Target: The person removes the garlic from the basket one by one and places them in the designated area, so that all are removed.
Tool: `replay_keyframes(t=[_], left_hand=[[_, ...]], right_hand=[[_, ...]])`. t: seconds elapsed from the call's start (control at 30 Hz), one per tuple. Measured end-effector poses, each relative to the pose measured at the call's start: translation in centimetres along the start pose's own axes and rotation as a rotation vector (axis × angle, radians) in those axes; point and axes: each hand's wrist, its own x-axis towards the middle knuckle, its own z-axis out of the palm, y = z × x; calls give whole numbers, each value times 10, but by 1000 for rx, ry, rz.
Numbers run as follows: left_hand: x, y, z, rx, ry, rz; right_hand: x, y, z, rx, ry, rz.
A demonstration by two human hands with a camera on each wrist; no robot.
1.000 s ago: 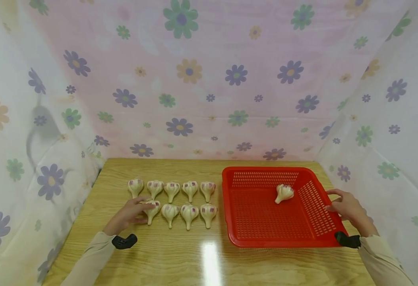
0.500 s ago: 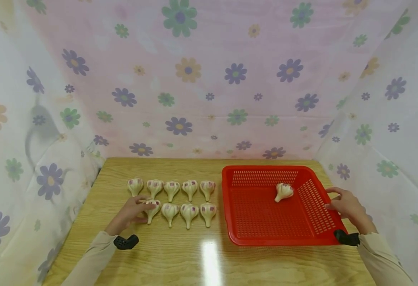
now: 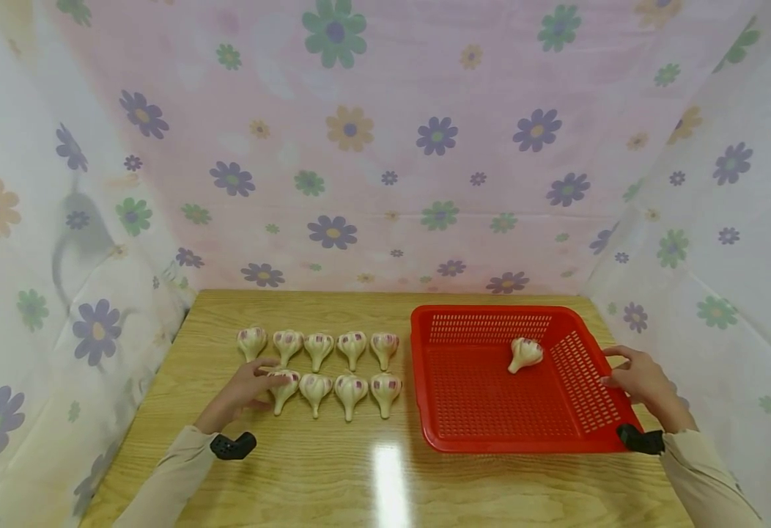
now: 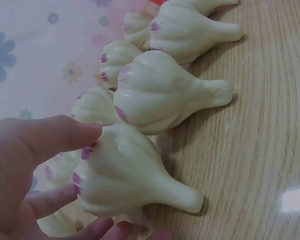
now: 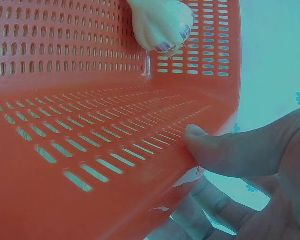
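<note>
On the left of the head view, my left hand point(image 3: 243, 390) is at the leftmost garlic bulb point(image 3: 285, 389) of the front row. In the left wrist view the thumb meets the upper side of this bulb while the other fingers curl round beneath and behind it. The bulb lies with its stem toward me. At the right side of a red perforated basket point(image 3: 491, 446), my right hand point(image 3: 643, 381) holds the side wall: the thumb presses at the rim and the fingers are outside. One garlic bulb point(image 3: 525, 355) lies inside the basket, toward the back right.
Several more garlic bulbs point(image 3: 350, 392) lie on the wooden table point(image 3: 293, 469) in two rows left of the basket, the back row close behind the front one. Flowered cloth point(image 3: 385, 147) stands around the back and both sides.
</note>
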Motion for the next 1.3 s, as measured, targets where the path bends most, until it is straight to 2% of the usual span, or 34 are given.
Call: replay_keyframes(t=[0.03, 0.13, 0.33, 0.67, 0.83, 1.0, 1.13, 1.3], left_hand=[[2, -3, -1, -1, 13, -7], [-3, 7, 0, 26, 47, -22], [-23, 38, 3, 92, 57, 49], [-27, 64, 7, 147, 63, 124], [-29, 80, 13, 117, 43, 140], [-31, 97, 21, 31, -10, 159], [-32, 107, 31, -5, -36, 163], [-33, 118, 44, -15, -74, 196]], right_hand=[[0, 0, 0, -4, 0, -3], [0, 0, 0, -11, -1, -6], [1, 1, 0, -31, 1, -12], [4, 3, 0, -33, 5, -10], [4, 8, -1, 3, 4, -32], [0, 19, -2, 137, -21, -66], [0, 24, -4, 203, -63, -43], [3, 27, -7, 228, -104, -22]])
